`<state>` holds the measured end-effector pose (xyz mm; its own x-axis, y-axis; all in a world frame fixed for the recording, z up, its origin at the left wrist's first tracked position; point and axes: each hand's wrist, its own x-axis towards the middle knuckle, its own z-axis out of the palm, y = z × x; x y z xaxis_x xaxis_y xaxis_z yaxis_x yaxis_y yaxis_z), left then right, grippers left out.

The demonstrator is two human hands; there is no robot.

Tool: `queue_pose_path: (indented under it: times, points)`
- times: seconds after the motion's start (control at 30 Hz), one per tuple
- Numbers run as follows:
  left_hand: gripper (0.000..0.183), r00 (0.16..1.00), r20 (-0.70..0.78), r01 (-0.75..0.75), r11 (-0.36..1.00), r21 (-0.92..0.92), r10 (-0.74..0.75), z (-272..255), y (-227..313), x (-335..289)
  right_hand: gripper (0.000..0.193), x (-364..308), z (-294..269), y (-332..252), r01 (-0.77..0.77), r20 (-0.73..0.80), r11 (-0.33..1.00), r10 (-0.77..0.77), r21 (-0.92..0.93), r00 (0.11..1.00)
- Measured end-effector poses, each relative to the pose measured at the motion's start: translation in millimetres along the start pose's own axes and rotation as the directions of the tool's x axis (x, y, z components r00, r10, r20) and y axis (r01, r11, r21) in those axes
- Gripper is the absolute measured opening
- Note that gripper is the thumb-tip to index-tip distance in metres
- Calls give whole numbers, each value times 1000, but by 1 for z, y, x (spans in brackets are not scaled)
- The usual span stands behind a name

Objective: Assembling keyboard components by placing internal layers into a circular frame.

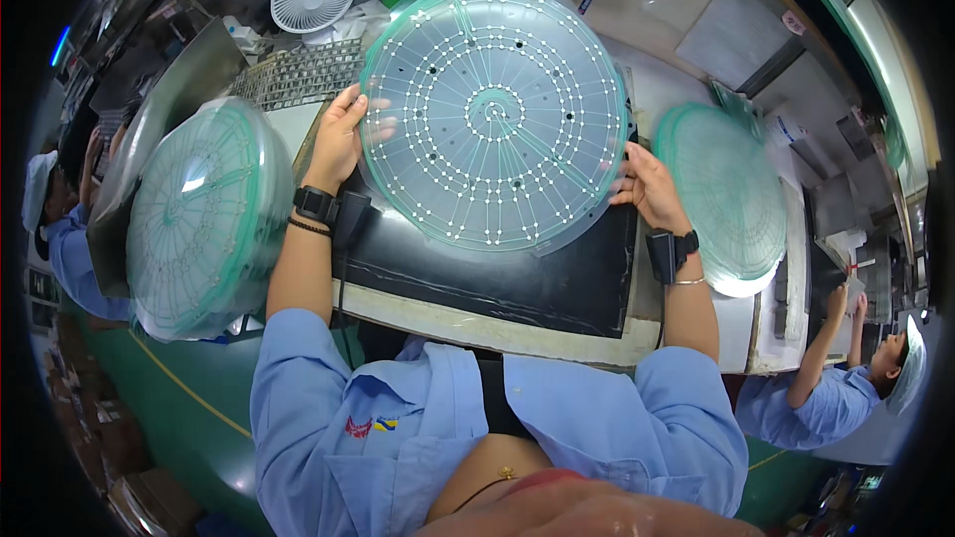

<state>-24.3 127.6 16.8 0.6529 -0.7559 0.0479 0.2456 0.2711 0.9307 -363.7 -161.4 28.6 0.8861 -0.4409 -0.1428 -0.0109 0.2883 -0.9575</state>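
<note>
Blue shirt (418,418) leaves room below the disc (494,129), edge-held by both grips (341,137) (652,186).

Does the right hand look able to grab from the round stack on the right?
Probably not yet: the right hand holds the clear disc, though the stack sits close by, apparently unblocked.

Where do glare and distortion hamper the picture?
Head view: bright glare on the left disc stack and the lower edge of the right disc stack; same view, straight edges bow toward the dark rim; same view, the held disc's white dots read clearly.
</note>
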Motion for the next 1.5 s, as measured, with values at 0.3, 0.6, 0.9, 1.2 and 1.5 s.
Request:
queue_pose_path:
  times: [0.3, 0.6, 0.9, 1.2, 1.5]
  points:
    - [28, 1000, -21, -6, 1000, -17, 6, -2, -3, 1, 74, -32, 32, -1, -57, 140, 995, 69, -83, 988]
    - [41, 999, -30, -34, 999, -7, 34, 4, -2, 1, 82, -37, 33, 1, -40, 190, 989, 68, -146, 979]
    - [45, 999, -37, -39, 999, -10, 38, -4, -5, 3, 83, -36, 33, 4, -54, 243, 987, 90, -150, 966]
    - [48, 1000, 2, -10, 997, -72, 10, -11, -12, 6, 69, -33, 40, 4, -29, 87, 990, 41, -137, 995]
    - [37, 999, -12, -54, 980, -192, 53, 10, -9, -1, 62, -21, 22, 6, 153, -100, 979, -168, -138, 981]
